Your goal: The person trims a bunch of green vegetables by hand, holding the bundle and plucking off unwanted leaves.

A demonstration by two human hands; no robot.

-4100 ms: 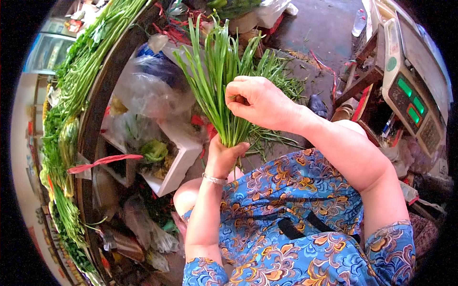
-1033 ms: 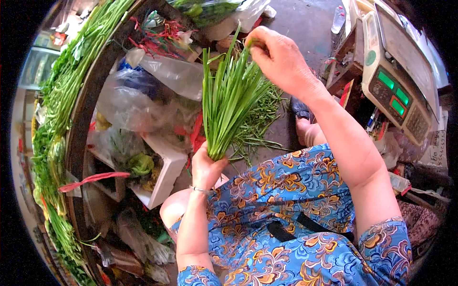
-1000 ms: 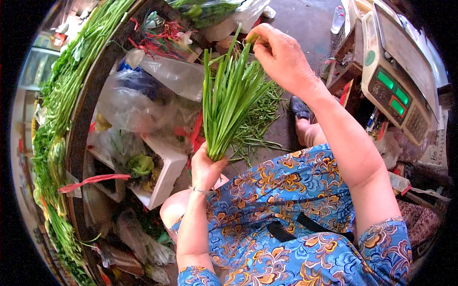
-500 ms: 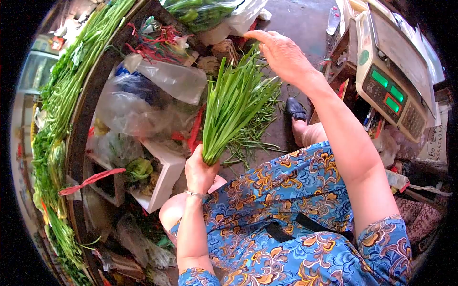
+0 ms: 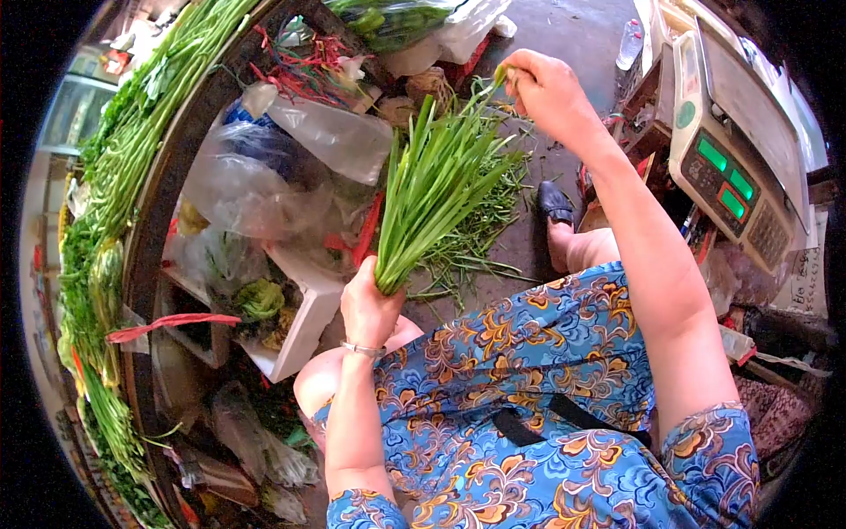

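A bunch of long green leaves (image 5: 436, 189) fans upward and slightly right from my left hand (image 5: 370, 304), whose fingers are wrapped round its lower end. A bracelet is on that wrist. Up and to the right, my right hand (image 5: 546, 88) is closed in a pinch on a leaf tip (image 5: 502, 74) beyond the top of the bunch. Behind the bunch, a pile of loose green cuttings (image 5: 480, 225) lies on the dark floor.
A vegetable shelf (image 5: 150, 159) curves along the left side. Plastic bags (image 5: 256, 189) and a white foam box (image 5: 304, 326) lie left of the bunch. Red ties (image 5: 308, 70) are at the upper left. A scale (image 5: 736, 176) with green digits stands at the right.
The right hand went from a pinch to spread fingers, and is now pinched on a leaf tip, a little further right. The left hand keeps its hold; the bunch leans further right than before.
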